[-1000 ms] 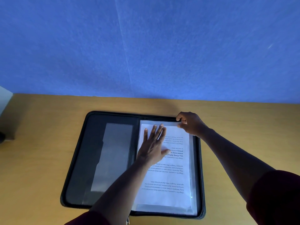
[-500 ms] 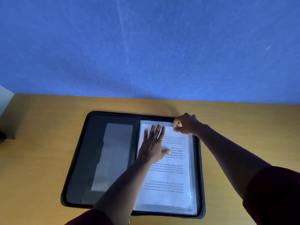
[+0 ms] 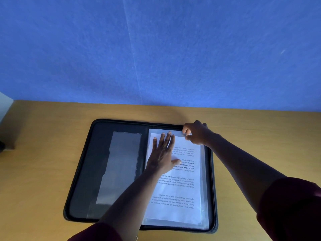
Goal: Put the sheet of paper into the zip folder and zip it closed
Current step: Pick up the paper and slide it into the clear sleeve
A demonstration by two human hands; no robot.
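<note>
Desk [image 3: 43, 180]: carries the zip folder [image 3: 97, 171], which lies open and unzipped.
Sheet of paper [image 3: 180, 190]: on the folder's right half, apparently in a clear sleeve.
Left hand [image 3: 163, 153]: flat, fingers spread, pressing the sheet steady.
Right hand [image 3: 196, 133]: pinching the sleeve's far right corner, likely seating the sheet.

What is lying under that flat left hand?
The left hand presses flat on the printed sheet of paper, which lies in the open zip folder. The text beneath the palm is hidden.

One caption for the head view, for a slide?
Left hand flat on paper in open folder; right hand pinches its far corner.
</note>
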